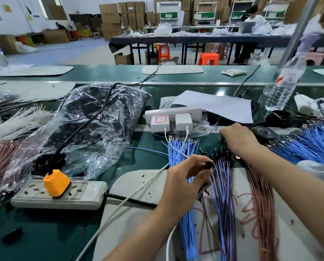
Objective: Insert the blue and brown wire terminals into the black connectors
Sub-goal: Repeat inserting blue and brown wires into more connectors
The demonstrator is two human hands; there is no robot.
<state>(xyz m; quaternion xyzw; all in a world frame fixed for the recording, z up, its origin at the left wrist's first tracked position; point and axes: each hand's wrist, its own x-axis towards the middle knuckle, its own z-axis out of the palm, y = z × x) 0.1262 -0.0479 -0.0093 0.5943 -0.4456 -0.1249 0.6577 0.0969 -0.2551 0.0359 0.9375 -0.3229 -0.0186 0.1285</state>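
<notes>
Fingertips of the left hand (183,178) pinch one small black plastic connector (208,164); the right hand (236,140) curls, grasp unclear. Three slim bundles: blue wires (176,151) under left, connector-tipped wires (222,179) between, brown wires (259,194) under right.

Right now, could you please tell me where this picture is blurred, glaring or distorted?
Head view: sharp around the left hand and right hand; white glare on the plastic bag; the water bottle and pole at the right edge look smeared and slanted.
</notes>
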